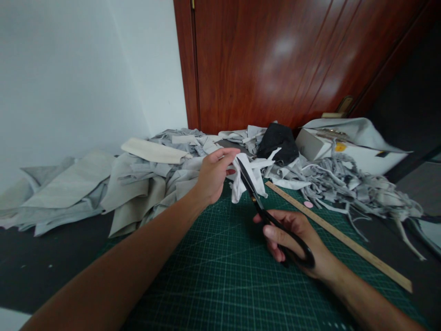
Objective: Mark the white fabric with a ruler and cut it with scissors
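Observation:
My left hand (217, 174) pinches a small piece of white fabric (257, 177) by its upper edge, holding it above the far part of the cutting mat. The cloth hangs down in loose strips. Black-handled scissors (253, 195) are in my right hand (292, 234), with thumb and fingers through the handle loops. Their blades point up and away, against the white fabric near my left fingertips. Whether the blades are fully closed on the cloth is hard to make out.
A green cutting mat (213, 266) lies below my hands, with a wooden ruler (337, 234) and a pink disc (308, 204) on it. Fabric pieces (72, 184) are heaped left, grey strips (365, 188) right. Behind stand a black bundle (279, 143), a white box (365, 156) and a door (262, 64).

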The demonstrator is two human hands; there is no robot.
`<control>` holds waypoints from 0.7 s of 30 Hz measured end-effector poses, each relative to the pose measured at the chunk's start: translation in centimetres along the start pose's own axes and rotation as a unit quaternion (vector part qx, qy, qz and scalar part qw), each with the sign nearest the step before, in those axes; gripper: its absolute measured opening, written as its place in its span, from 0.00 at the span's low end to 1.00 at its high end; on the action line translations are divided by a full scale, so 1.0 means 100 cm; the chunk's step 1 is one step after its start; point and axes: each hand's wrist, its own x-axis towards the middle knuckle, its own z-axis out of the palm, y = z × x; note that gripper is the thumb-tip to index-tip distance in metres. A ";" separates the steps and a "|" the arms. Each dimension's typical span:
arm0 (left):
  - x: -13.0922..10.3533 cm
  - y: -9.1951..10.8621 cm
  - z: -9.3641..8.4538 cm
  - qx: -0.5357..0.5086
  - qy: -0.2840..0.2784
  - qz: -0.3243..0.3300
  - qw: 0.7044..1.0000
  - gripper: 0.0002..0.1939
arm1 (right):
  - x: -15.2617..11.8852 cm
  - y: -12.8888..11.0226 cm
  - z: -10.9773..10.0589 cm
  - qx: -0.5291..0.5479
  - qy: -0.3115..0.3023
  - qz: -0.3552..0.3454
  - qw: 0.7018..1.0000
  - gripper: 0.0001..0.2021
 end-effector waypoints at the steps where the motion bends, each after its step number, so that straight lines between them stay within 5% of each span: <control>1: 0.000 -0.001 0.000 0.000 0.005 0.000 1.000 0.06 | 0.000 0.000 0.000 0.005 0.004 -0.003 1.000 0.27; 8: -0.004 -0.002 0.007 -0.010 -0.005 -0.016 1.000 0.13 | 0.001 0.000 0.004 0.022 0.022 -0.013 0.999 0.26; 13: -0.009 0.000 0.013 -0.009 0.045 -0.017 0.999 0.21 | 0.002 -0.002 0.008 0.026 0.038 -0.008 0.999 0.26; 16: -0.012 -0.003 0.011 0.042 0.101 -0.047 0.993 0.17 | 0.001 0.000 0.011 0.033 0.048 -0.002 0.998 0.25; 21: -0.001 -0.005 0.020 0.074 0.059 -0.073 0.993 0.12 | 0.010 -0.006 0.007 0.027 0.066 -0.015 0.997 0.24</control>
